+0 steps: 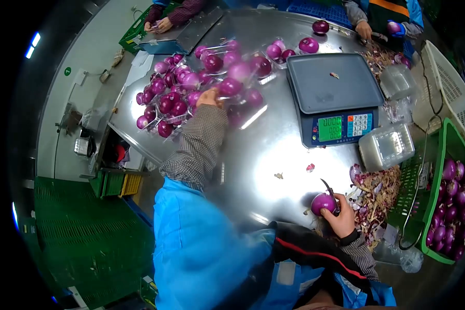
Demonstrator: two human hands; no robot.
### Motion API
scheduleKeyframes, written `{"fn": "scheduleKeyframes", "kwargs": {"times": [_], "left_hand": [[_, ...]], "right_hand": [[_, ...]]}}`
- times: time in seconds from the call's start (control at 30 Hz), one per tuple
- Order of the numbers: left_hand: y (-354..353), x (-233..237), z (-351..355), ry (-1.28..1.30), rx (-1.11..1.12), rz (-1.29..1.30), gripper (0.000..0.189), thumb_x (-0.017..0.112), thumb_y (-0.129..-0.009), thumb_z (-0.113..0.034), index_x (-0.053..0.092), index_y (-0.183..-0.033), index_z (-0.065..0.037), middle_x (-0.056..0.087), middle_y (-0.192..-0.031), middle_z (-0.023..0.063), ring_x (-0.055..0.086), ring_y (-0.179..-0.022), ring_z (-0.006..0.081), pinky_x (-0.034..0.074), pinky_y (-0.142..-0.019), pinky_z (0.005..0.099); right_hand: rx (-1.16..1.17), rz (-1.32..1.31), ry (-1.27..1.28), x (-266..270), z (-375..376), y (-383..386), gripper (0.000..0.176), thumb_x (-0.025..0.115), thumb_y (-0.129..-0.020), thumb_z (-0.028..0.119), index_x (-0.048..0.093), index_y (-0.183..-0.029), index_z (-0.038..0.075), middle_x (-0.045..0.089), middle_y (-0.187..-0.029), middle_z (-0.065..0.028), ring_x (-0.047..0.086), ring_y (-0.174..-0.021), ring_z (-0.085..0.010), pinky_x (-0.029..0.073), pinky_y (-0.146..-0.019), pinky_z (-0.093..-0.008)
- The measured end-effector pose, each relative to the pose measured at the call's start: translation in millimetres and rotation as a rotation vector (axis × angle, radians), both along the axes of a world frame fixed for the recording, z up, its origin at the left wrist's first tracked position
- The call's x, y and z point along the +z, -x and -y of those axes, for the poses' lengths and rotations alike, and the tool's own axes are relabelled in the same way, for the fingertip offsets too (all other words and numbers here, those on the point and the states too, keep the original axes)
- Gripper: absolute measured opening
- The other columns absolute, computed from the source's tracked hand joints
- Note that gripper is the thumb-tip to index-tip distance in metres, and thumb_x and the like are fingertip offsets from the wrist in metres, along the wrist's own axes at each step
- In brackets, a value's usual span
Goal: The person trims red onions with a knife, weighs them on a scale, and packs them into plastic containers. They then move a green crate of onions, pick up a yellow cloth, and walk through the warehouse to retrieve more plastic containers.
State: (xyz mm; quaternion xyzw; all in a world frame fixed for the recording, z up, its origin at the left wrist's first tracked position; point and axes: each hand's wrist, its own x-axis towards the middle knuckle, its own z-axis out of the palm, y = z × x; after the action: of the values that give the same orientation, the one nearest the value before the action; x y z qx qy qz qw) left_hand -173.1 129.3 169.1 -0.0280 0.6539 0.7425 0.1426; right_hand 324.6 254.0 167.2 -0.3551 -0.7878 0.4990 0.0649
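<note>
My left hand (211,98) reaches across the steel table to the group of packed red onions. Its fingers are closed at the near edge of a clear plastic tray of red onions (230,87), which is smeared by motion. Several other clear trays of red onions (165,105) crowd beside it on the left. Near the front edge, my right hand (341,217) is closed around a single red onion (323,204). A small knife with a dark curved blade (327,186) is in the same hand, its tip pointing up past the onion.
A digital scale (336,85) with a lit green display carries an onion scrap. Empty clear trays (386,146) stand right of it, above heaped onion peelings (374,201). A green crate (398,206) of red onions sits far right. Two co-workers' hands (364,30) work along the far side.
</note>
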Motion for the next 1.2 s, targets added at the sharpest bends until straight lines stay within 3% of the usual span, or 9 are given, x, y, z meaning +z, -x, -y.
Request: {"fn": "scheduleKeyframes", "kwargs": {"times": [0.1,0.17,0.33,0.4,0.47,0.6,1.03,1.13,1.2], "left_hand": [[41.7,17.8,8.7,-0.060,0.222,0.025,0.017,0.054,-0.096,-0.014,0.061,-0.100,0.001,0.060,-0.072,0.0055,0.052,-0.054,0.0104,0.044,-0.046,0.0235],[93.4,17.7,22.3,0.114,0.194,-0.114,0.018,0.051,-0.095,-0.013,0.058,-0.100,0.003,0.059,-0.070,0.0083,0.051,-0.050,0.0117,0.044,-0.044,0.0248],[168.9,35.6,30.1,-0.131,0.314,-0.068,0.019,0.049,-0.095,-0.015,0.059,-0.095,0.001,0.064,-0.078,0.0139,0.061,-0.062,0.0181,0.051,-0.054,0.0292],[190.5,40.5,29.3,1.283,0.005,-0.586,0.026,0.052,-0.095,-0.022,0.060,-0.107,0.000,0.067,-0.094,0.0143,0.065,-0.081,0.0221,0.051,-0.070,0.0328],[211.8,30.5,19.3,1.434,0.014,-0.666,0.027,0.052,-0.095,-0.022,0.060,-0.108,-0.001,0.067,-0.094,0.0141,0.065,-0.081,0.0217,0.051,-0.070,0.0325],[238.3,6.4,-4.9,1.120,0.053,-0.482,0.028,0.054,-0.094,-0.023,0.061,-0.109,-0.001,0.067,-0.095,0.0138,0.065,-0.083,0.0211,0.051,-0.072,0.0321],[265.9,-34.5,-35.7,1.182,0.008,-0.755,0.033,0.059,-0.093,-0.027,0.062,-0.113,-0.002,0.068,-0.098,0.0127,0.064,-0.089,0.0189,0.051,-0.078,0.0306],[249.1,-27.4,-39.7,0.974,0.203,-1.024,0.034,0.060,-0.092,-0.028,0.063,-0.114,-0.002,0.068,-0.099,0.0124,0.063,-0.090,0.0184,0.051,-0.079,0.0303],[216.2,-21.6,-54.4,0.648,0.097,-1.175,0.035,0.061,-0.092,-0.029,0.063,-0.114,-0.002,0.068,-0.099,0.0123,0.063,-0.091,0.0181,0.051,-0.080,0.0301]], "right_hand": [[-0.001,0.002,-0.051,-6.8,2.1,10.3,0.049,0.077,-0.075,0.027,0.055,-0.115,0.008,0.069,-0.085,-0.0175,0.069,-0.076,-0.0289,0.053,-0.066,-0.0349],[-0.017,0.023,-0.023,-7.9,3.4,18.6,0.049,0.076,-0.075,0.027,0.055,-0.115,0.008,0.068,-0.084,-0.0173,0.069,-0.075,-0.0281,0.053,-0.065,-0.0344],[-0.003,0.078,-0.048,-6.7,7.3,48.1,0.048,0.076,-0.075,0.027,0.056,-0.113,0.005,0.068,-0.083,-0.0164,0.069,-0.073,-0.0266,0.053,-0.066,-0.0329],[-0.010,0.088,-0.054,-4.0,10.8,64.2,0.048,0.076,-0.075,0.027,0.056,-0.113,0.005,0.068,-0.082,-0.0163,0.069,-0.072,-0.0261,0.053,-0.066,-0.0327],[0.024,0.142,-0.021,-5.9,10.0,76.7,0.049,0.076,-0.076,0.027,0.055,-0.114,0.004,0.069,-0.082,-0.0163,0.069,-0.074,-0.0255,0.053,-0.065,-0.0330],[0.028,0.191,0.055,-0.2,7.8,97.4,0.051,0.075,-0.076,0.028,0.054,-0.116,0.005,0.068,-0.083,-0.0171,0.069,-0.073,-0.0262,0.053,-0.066,-0.0338],[-0.037,0.171,-0.004,-23.9,-6.2,72.3,0.062,0.074,-0.076,0.044,0.051,-0.124,0.011,0.068,-0.090,-0.0201,0.069,-0.081,-0.0356,0.055,-0.075,-0.0401],[-0.049,0.146,-0.005,-24.2,-4.9,53.8,0.063,0.072,-0.077,0.046,0.049,-0.124,0.011,0.069,-0.092,-0.0187,0.069,-0.079,-0.0360,0.055,-0.074,-0.0405],[-0.071,0.130,0.028,-20.9,-4.7,39.8,0.063,0.072,-0.077,0.046,0.049,-0.125,0.012,0.069,-0.091,-0.0189,0.069,-0.078,-0.0351,0.056,-0.073,-0.0399]]}}
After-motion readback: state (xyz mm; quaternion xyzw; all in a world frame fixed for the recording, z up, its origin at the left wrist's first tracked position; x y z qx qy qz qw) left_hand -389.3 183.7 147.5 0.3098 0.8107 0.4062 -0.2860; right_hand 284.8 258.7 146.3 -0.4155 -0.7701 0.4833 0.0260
